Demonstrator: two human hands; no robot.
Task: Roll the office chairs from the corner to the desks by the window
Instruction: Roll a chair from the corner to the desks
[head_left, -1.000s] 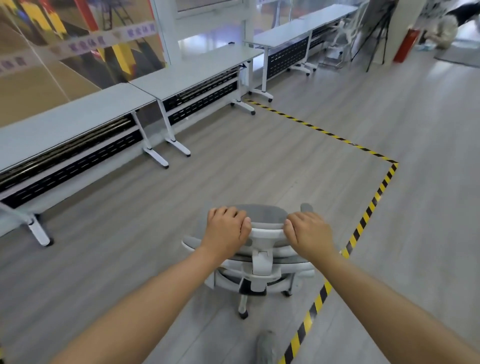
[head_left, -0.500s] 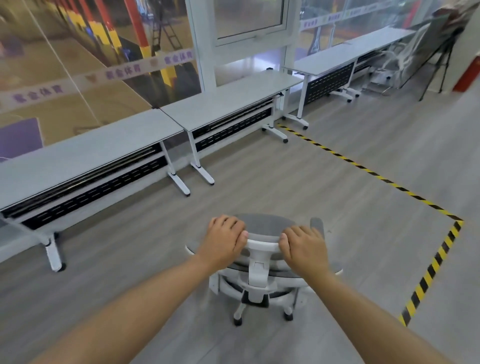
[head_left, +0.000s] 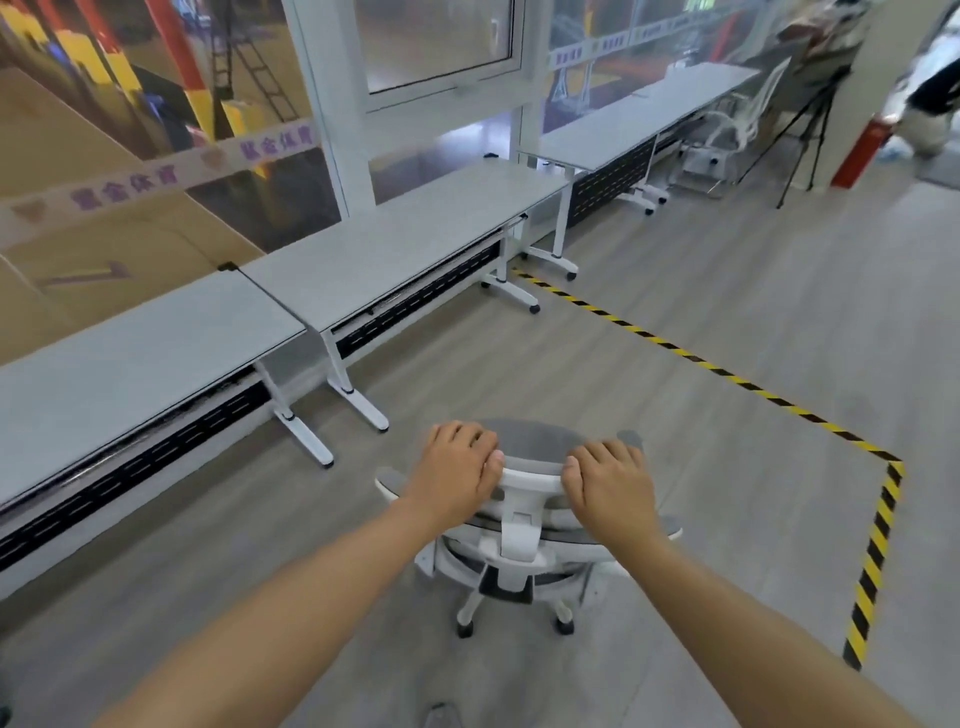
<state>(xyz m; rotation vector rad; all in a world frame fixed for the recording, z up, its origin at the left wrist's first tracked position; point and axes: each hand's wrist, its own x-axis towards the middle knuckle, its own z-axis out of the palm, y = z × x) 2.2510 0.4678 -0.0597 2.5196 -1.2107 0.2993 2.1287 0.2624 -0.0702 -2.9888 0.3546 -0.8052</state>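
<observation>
The person is mid-push, wheeling the office chair (head_left: 524, 525) across the floor toward the worktops (head_left: 395, 249) by the window. The left hand (head_left: 457, 467) and right hand (head_left: 610, 480) each curl their fingers over the backrest's top rim. Next, it likely needs steering left, seat-first, to a worktop.

Window banner (head_left: 156, 171): purple Chinese characters, "金体育" legible.

chair (head_left: 522, 512): white frame, grey mesh | floor tape (head_left: 878, 540): yellow-black stripes | desks (head_left: 395, 249): pale grey
</observation>
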